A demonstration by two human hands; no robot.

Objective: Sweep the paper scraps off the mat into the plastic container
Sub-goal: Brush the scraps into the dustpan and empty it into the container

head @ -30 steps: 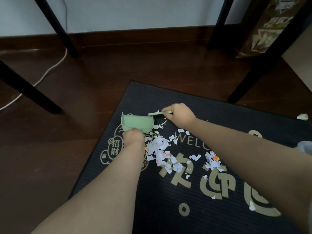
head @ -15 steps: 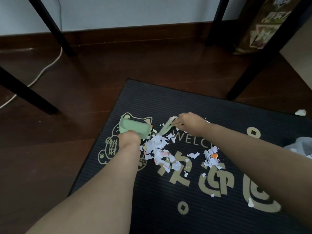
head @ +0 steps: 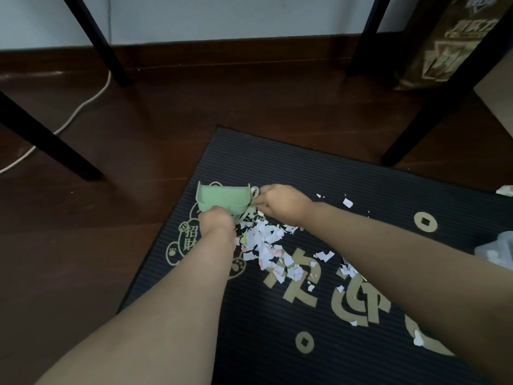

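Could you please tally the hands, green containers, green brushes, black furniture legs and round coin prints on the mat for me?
Hands: 2, left hand and right hand
Green container: 1
Green brush: 1
Black furniture legs: 4
Coin prints: 2
Total: 10

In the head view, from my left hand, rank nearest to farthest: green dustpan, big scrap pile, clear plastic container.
1. green dustpan, held in the left hand.
2. big scrap pile, just to its right.
3. clear plastic container, far right edge.
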